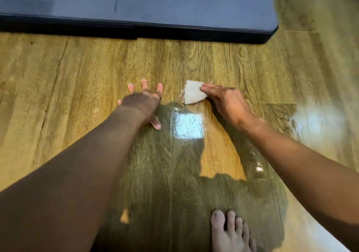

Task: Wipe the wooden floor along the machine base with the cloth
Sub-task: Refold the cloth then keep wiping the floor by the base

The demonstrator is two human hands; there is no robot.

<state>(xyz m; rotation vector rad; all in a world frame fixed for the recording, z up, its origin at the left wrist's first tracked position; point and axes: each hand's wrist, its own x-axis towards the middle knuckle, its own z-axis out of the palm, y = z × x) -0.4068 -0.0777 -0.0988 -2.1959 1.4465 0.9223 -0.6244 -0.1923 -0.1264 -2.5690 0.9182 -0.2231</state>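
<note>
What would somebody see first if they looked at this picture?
Probably the small white cloth in the middle, pressed onto the wooden floor by the right hand. Just beside it, the left hand rests on the floor with its fingers spread. A big dark machine base fills the top, and a bare foot peeks in at the bottom.

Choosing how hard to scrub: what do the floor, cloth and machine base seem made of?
Floor: wood-grain planks with seams, glossy glare; real wood or laminate, unclear. Cloth: pale woven fabric, frayed threads along one edge. Machine base: smooth grey-blue top, black rim; perhaps plastic or coated metal.
</note>
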